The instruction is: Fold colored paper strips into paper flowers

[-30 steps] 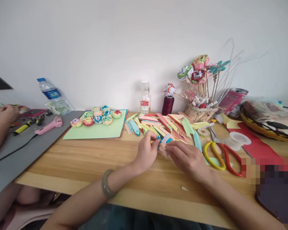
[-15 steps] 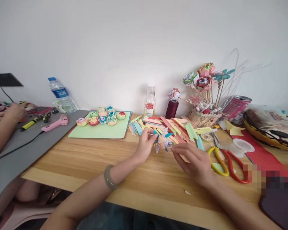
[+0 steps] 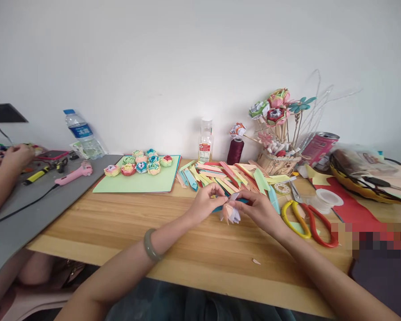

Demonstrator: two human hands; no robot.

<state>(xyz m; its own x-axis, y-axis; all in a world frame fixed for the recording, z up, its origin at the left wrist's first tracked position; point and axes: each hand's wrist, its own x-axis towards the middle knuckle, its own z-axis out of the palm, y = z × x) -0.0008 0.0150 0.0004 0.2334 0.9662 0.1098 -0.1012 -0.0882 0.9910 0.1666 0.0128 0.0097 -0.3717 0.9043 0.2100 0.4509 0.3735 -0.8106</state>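
A small paper flower (image 3: 231, 215) with peach and lilac petals hangs between my hands, over the wooden table's middle. Fingers of my left hand (image 3: 207, 203) pinch it from the left, near blue paper pieces. On its right side my right hand (image 3: 259, 211) has thumb and fingers closed on a pale lilac petal of the same flower. Behind both hands lies a pile of folded paper strips (image 3: 227, 173) in many colours. Several finished paper flowers (image 3: 142, 167) rest on a green sheet (image 3: 120, 186) at the left.
Scissors (image 3: 321, 225) with yellow and red handles lie right, beside a white spool (image 3: 329, 198). A basket of flowers (image 3: 277, 162), thread cone (image 3: 235, 152) and clear bottle (image 3: 205, 142) stand behind. Another person's hand (image 3: 18, 158) and a pink glue gun (image 3: 74, 173) are left.
My right hand has come in from the right and closed on the flower's petal. The flower has tipped downward. The whole view has shifted slightly.
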